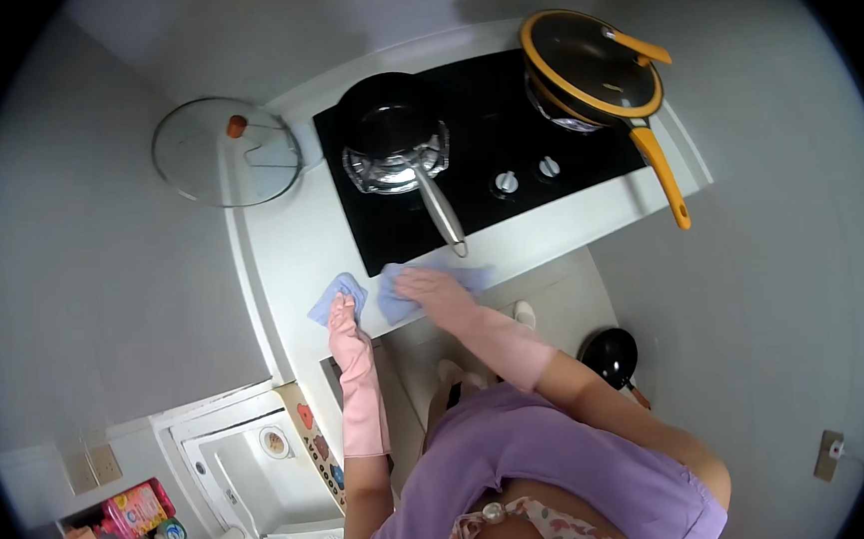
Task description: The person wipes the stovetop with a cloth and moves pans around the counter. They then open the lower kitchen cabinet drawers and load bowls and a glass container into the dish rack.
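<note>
Both hands wear long pink rubber gloves. My left hand is closed on a small blue cloth on the white counter, left of the black stove's front corner. Pressed on a larger blue cloth is my right hand, at the counter's front edge just below the stove; that cloth's right part is blurred and reaches toward the edge. A small black pan with a metal handle rests on the left burner, its handle pointing toward my right hand.
A lidded yellow-rimmed pan sits on the right burner, its yellow handle past the counter edge. A glass lid stands at the back left. At lower left is a white sink. Another black pan is low on the right.
</note>
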### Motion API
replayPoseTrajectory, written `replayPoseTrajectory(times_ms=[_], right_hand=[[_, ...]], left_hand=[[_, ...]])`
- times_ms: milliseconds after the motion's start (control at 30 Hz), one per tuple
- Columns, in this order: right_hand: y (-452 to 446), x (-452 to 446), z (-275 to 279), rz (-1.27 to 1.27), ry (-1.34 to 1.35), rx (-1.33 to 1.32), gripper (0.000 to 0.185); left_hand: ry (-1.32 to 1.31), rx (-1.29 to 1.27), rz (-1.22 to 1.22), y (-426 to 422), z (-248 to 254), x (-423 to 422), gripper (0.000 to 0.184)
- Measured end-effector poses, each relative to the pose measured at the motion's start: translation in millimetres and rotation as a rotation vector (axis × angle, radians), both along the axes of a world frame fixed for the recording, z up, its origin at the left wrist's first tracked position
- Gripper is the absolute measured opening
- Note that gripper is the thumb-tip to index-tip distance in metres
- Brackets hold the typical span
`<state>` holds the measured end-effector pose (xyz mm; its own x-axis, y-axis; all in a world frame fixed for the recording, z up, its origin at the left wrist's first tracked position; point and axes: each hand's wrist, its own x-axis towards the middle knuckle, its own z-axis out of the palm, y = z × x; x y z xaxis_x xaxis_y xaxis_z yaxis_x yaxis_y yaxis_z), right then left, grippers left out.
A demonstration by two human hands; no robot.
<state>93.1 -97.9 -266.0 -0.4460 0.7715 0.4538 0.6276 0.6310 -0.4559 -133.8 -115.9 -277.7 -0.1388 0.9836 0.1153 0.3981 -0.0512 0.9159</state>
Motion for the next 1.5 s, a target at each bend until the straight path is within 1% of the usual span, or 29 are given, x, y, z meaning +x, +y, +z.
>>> replayPoseTrajectory(times_ms=[67,100,167,200,267,367,433,533,633,667,700,733,767,833,867,900,967,1000,1033,1100,1167,1200,1233,1300,1333,1367,1400,1467,1500], right_hand=[[12,4,1,0.129,0.225,-0.05,0.034],[9,24,4,0.119,0.236,-0.134,0.034],[1,86,21,0.111,0.258,-0.29,0.036],[-1,120,16,0.019,0.184,-0.365,0.035],[-7,192,19,-0.173,0.138,-0.212,0.029],[-5,299,20,-0.392,0.042,-0.082,0.029],[-5,364,21,-0.492,0.002,-0.061,0.029],[5,447,17,-0.578,0.039,-0.071,0.028],[18,525,13,-0.635,0.265,-0.145,0.028],[22,553,11,-0.66,0.208,-0.108,0.028],[23,579,9,-0.686,0.143,-0.065,0.028],[22,605,7,-0.747,-0.207,0.034,0.028],[21,612,3,-0.817,-0.089,0.019,0.028],[37,599,-9,-0.937,0.146,0.003,0.028],[33,573,-14,-0.961,-0.056,0.015,0.029],[25,548,-13,-0.975,-0.262,0.038,0.03],[4,524,-12,-0.841,-0.039,0.061,0.032],[3,539,-10,-0.742,-0.015,0.028,0.033],[7,556,-3,-0.7,-0.024,0.036,0.032],[33,590,10,-0.595,-0.041,0.062,0.03],[70,602,-4,-0.713,-0.035,0.019,0.03],[89,603,-12,-0.729,0.107,-0.049,0.03],[105,601,-18,-0.747,0.242,-0.122,0.031],[98,582,7,-0.695,0.252,-0.178,0.031],[86,576,18,-0.678,0.249,-0.199,0.031],[70,575,15,-0.689,0.284,-0.203,0.035],[52,569,10,-0.702,0.319,-0.205,0.042],[20,534,-7,-0.466,0.805,-0.266,0.041],[19,509,9,-0.443,0.652,-0.41,0.041]], left_hand=[[0.275,0.209,-0.117,-7,-5,35,0.029],[-0.622,-0.131,0.087,-8,-21,66,0.034],[0.342,0.235,-0.168,-25,20,93,0.043],[0.391,0.272,-0.196,-24,12,108,0.045],[0.487,0.341,-0.249,-19,-10,146,0.048],[0.52,0.273,-0.326,-5,9,230,0.047],[0.492,0.344,-0.409,4,-4,289,0.047],[0.6,0.331,-0.563,16,-8,378,0.047],[0.746,0.348,-0.624,28,-12,472,0.045],[0.79,0.36,-0.664,31,-16,503,0.044],[0.318,0.234,-0.714,39,-20,536,0.044],[-0.151,0.09,-0.735,47,-25,567,0.043],[-0.468,0.011,-0.731,50,-29,591,0.043],[-0.432,0.105,-0.739,55,-35,630,0.042],[-0.336,0.177,-0.741,58,-40,644,0.041],[0.035,0.19,-0.747,64,-19,640,0.04],[0.687,0.201,-0.775,64,9,626,0.037],[-0.046,-0.027,-0.68,51,-4,616,0.036],[-0.815,-0.098,-0.52,37,-18,606,0.035],[-1.435,-0.544,-0.321,29,15,555,0.036],[-1.086,-0.274,-0.176,21,-77,493,0.034],[-0.899,-0.156,-0.09,12,-108,469,0.033],[0.015,0.011,-0.143,3,-22,462,0.041],[0.099,0.144,-0.069,-4,20,430,0.043],[0.032,0.259,-0.01,1,37,423,0.051],[-0.111,0.254,0.043,7,39,414,0.045],[-0.116,0.348,0.077,22,48,407,0.048],[-0.144,0.405,0.204,51,54,391,0.053],[-0.169,0.365,0.296,61,50,380,0.056]])
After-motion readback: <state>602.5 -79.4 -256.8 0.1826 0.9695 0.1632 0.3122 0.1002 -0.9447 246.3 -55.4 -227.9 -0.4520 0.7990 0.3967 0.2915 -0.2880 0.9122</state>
